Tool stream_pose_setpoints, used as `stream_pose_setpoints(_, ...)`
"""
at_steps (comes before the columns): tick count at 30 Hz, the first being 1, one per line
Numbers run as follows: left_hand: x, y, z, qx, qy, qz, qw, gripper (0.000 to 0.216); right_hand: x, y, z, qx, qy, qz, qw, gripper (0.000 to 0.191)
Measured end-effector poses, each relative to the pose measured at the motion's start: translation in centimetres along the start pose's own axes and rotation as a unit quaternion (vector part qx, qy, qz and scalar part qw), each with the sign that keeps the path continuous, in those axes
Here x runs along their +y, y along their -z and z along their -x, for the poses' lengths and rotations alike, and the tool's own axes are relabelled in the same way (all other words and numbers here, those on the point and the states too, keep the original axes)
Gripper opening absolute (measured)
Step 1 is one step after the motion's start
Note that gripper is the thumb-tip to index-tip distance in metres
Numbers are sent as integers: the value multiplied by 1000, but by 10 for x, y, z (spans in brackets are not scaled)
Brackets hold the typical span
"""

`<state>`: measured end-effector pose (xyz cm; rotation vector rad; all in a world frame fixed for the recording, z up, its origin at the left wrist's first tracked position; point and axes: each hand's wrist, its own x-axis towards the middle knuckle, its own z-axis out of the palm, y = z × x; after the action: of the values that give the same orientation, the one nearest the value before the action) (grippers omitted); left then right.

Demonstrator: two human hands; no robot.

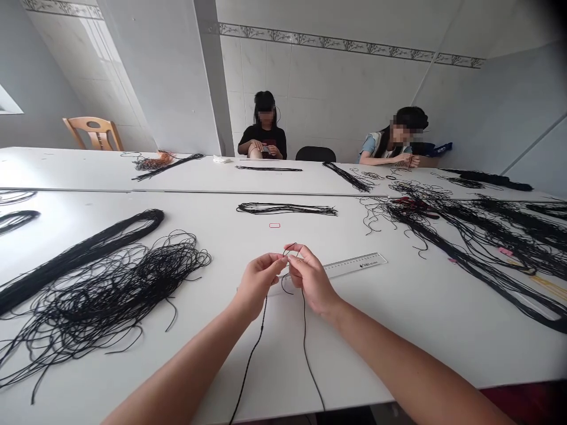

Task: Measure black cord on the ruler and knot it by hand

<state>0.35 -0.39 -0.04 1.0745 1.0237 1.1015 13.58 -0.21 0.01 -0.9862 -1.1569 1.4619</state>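
A thin black cord (305, 330) is pinched between both my hands above the white table. My left hand (259, 280) is closed, thumb against forefinger, on the cord. Close against it, my right hand (312, 277) also pinches the cord, and a small loop rises over its fingertips. One length hangs below each hand toward the table's front edge; the left length looks knotted or braided. A short loose end curls between the hands. Beneath and behind the hands lies a clear ruler (354, 264), partly hidden by them.
To the left lie a thick black cord bundle (88, 254) and a tangled cord heap (133, 295). Long black cords (469, 265) spread over the right side. Ahead are a small pink-edged piece (274, 225) and a straight cord bundle (287, 208). Two people sit across the table.
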Motion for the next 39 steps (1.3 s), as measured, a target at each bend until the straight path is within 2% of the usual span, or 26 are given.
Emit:
stream_pose_setpoints(3, -2, 2, -2, -8, -4, -4, 1000, 26, 0, 1, 0, -4, 11, 6, 1000, 23)
stream_pose_setpoints(12, -2, 9, -7, 17, 3, -21, 1000, 28, 1, 3, -1, 4, 19, 75, 997, 33)
stream_pose_setpoints(19, -4, 12, -11, 31, -10, -24, 999, 28, 4, -2, -2, -4, 23, 35, 999, 45)
stream_pose_setpoints(26, -6, 15, -14, 67, -25, -30, 997, 26, 7, -5, 0, -15, -3, 28, 1000, 35)
stream_pose_setpoints(32, 5, 14, -8, -22, 51, 72, 996, 28, 3, -1, 5, -11, -18, 31, 999, 23)
stream_pose_setpoints(39, 8, 14, -6, -29, 74, 129, 988, 22, -6, 7, 2, 26, -13, 19, 999, 35)
